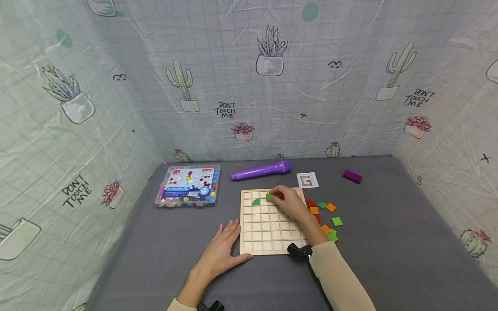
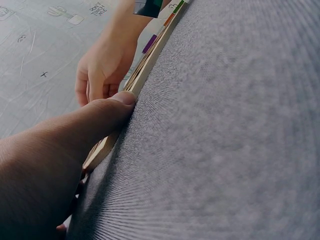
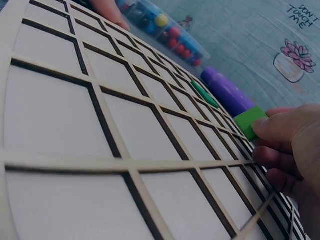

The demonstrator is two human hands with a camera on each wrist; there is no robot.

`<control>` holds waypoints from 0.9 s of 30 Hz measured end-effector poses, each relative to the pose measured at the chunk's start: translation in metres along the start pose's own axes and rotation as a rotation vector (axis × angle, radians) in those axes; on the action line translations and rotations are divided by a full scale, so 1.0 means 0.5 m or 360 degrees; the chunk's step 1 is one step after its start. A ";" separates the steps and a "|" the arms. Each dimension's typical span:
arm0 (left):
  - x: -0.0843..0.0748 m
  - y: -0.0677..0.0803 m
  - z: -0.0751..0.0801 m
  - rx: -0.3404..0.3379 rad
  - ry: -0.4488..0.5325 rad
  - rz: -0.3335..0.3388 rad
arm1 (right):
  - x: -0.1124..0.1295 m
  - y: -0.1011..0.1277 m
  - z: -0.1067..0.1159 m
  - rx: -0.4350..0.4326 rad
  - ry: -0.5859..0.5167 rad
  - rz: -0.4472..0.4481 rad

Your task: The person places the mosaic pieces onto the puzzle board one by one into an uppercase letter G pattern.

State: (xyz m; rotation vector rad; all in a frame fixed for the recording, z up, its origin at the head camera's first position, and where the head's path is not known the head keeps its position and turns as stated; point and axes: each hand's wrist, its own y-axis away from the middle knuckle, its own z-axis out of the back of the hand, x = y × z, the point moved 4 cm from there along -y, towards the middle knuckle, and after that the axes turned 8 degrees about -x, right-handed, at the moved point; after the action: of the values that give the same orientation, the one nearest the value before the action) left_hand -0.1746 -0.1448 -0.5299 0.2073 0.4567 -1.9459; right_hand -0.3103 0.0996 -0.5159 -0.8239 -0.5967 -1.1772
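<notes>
A light wooden grid board (image 1: 261, 236) lies on the grey table, divided into square cells. Near its back left corner a dark green quarter-round tile (image 1: 255, 202) sits in a cell. My right hand (image 1: 288, 201) reaches over the board's back part and pinches a light green square tile (image 3: 248, 123) between thumb and fingers. In the right wrist view that tile is tilted, close over the far cells. My left hand (image 1: 223, 247) lies spread at the board's left side, fingertips at its edge. The left thumb (image 2: 123, 98) touches the front edge in the left wrist view.
Loose red, orange and green tiles (image 1: 336, 221) lie right of the board. Behind it are a purple microphone-shaped object (image 1: 261, 170) and a small pattern card (image 1: 308, 180). A clear box of coloured beads (image 1: 188, 185) stands back left, a dark purple block (image 1: 352, 176) back right.
</notes>
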 end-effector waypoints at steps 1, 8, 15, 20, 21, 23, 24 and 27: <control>-0.001 0.000 0.000 -0.0004 -0.0001 -0.0002 | 0.003 0.000 -0.003 0.0005 0.0001 0.0007; -0.003 -0.001 -0.004 0.0005 -0.0002 -0.0002 | 0.009 -0.001 -0.018 0.0000 0.0078 0.0083; -0.003 -0.002 -0.004 -0.0014 0.0001 -0.0013 | 0.011 -0.003 -0.029 -0.0004 0.0143 0.0118; 0.000 -0.001 -0.003 -0.0022 -0.0005 -0.0010 | 0.018 -0.003 -0.034 0.0005 0.0187 0.0165; 0.000 0.000 -0.003 -0.0024 -0.0008 -0.0010 | 0.019 -0.003 -0.034 0.0005 0.0202 0.0173; 0.001 0.000 -0.003 -0.0021 -0.0013 -0.0010 | 0.020 -0.002 -0.034 0.0005 0.0231 0.0185; 0.001 0.000 -0.003 -0.0023 -0.0012 -0.0010 | 0.021 -0.001 -0.034 0.0007 0.0249 0.0188; 0.002 0.000 -0.004 -0.0008 -0.0017 0.0004 | 0.021 0.000 -0.035 0.0016 0.0278 0.0195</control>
State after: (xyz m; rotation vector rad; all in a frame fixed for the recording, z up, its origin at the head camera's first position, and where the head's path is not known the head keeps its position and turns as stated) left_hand -0.1751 -0.1447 -0.5318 0.1939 0.4538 -1.9423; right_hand -0.3073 0.0797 -0.5179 -0.7302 -0.4031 -1.1193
